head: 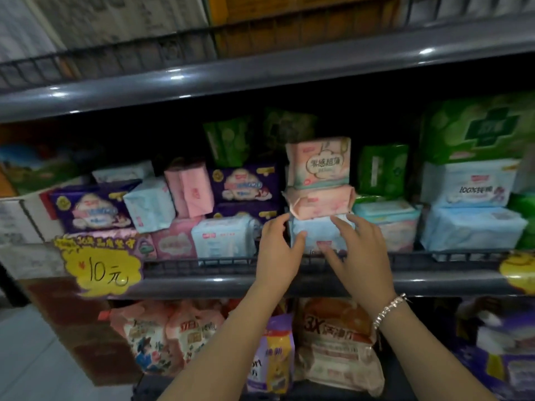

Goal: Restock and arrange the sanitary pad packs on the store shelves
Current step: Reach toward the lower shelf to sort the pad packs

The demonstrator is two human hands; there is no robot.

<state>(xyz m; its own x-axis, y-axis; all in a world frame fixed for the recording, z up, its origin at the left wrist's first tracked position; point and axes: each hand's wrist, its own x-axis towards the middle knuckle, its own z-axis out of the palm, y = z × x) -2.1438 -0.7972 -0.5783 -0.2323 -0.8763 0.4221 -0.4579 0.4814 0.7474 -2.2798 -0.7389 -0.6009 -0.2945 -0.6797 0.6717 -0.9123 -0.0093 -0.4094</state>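
Observation:
A light blue pad pack [318, 233] lies at the bottom of a stack on the middle shelf [202, 282]. A pink pack [318, 202] lies on it, and a pink-and-mint pack [318, 163] stands on top. My left hand [279, 247] holds the blue pack's left end, thumb on its front face. My right hand [359, 244] rests on the pack's front and top right with spread fingers. A beaded bracelet [389, 309] circles my right wrist.
Purple, pink and blue packs [243, 183] crowd the shelf to the left, green packs [382, 169] and blue-white packs [469, 183] to the right. A yellow "10元" price tag [101, 270] hangs at the left. A low wire rail [202, 260] fronts the shelf. Bagged goods [335, 342] fill the shelf below.

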